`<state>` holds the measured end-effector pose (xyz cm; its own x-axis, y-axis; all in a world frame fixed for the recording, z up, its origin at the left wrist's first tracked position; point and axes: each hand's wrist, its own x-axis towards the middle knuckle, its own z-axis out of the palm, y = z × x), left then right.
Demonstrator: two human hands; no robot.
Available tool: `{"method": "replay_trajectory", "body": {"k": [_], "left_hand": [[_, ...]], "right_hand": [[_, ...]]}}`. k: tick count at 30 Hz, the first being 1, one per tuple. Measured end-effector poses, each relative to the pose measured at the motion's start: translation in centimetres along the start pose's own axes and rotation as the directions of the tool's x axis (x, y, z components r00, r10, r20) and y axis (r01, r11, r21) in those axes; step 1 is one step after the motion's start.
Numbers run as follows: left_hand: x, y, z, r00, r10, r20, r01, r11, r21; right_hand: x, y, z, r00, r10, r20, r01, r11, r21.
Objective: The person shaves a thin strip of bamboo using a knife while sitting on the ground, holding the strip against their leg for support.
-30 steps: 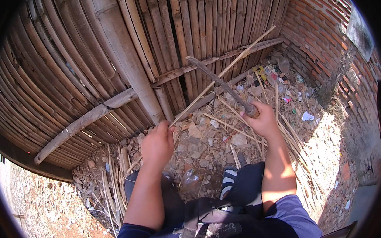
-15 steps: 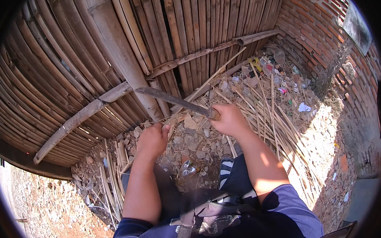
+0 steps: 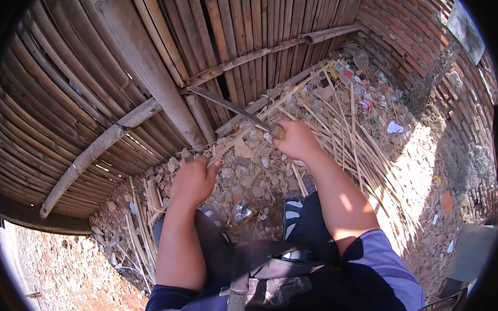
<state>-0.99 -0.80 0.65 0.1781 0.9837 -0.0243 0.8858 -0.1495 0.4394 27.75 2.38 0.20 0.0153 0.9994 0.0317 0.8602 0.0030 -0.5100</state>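
My right hand (image 3: 297, 141) is closed around the short wooden handle of a machete (image 3: 230, 107). Its long dark blade points up and to the left, in front of the bamboo wall. Closed on the near end of a long, thin bamboo strip (image 3: 230, 147) is my left hand (image 3: 193, 181). The strip slants away to the far right, and the blade crosses over it; whether they touch I cannot tell.
Cut bamboo strips (image 3: 366, 156) lie piled on the right, more (image 3: 138, 238) on the left. Rubble and litter cover the ground between my feet and the bamboo wall (image 3: 243, 33). A bamboo post (image 3: 151, 76) stands ahead; a brick wall (image 3: 405, 43) rises at right.
The machete blade has turned and now shows a narrower face, its tip slightly lower. My right hand has risen a little in the view. Both hands keep their hold.
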Motion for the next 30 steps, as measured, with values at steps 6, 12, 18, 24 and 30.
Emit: {"method": "replay_trajectory", "body": {"k": [6, 12, 18, 24, 30], "left_hand": [[-0.3, -0.3, 0.4, 0.999, 0.003, -0.049, -0.005, 0.999, -0.034], [0.3, -0.4, 0.4, 1.0, 0.031, -0.004, -0.031, 0.999, -0.032], [0.8, -0.5, 1.1, 0.999, 0.012, 0.032, -0.01, 0.999, -0.046], [1.0, -1.6, 1.0, 1.0, 0.005, 0.027, -0.004, 0.999, -0.045], [0.5, -1.4, 0.8, 1.0, -0.004, 0.018, 0.004, 0.999, -0.051]], "right_hand": [[-0.5, -2.3, 1.0, 0.986, -0.122, 0.111, 0.135, 0.985, -0.11], [1.1, -0.9, 0.3, 0.984, 0.038, 0.173, -0.072, 0.979, 0.193], [0.4, -2.0, 2.0, 0.978, -0.079, 0.195, 0.107, 0.984, -0.14], [3.4, 2.5, 1.3, 0.989, 0.128, 0.075, -0.137, 0.981, 0.136], [0.4, -3.9, 2.1, 0.953, -0.164, 0.253, 0.211, 0.962, -0.172]]}}
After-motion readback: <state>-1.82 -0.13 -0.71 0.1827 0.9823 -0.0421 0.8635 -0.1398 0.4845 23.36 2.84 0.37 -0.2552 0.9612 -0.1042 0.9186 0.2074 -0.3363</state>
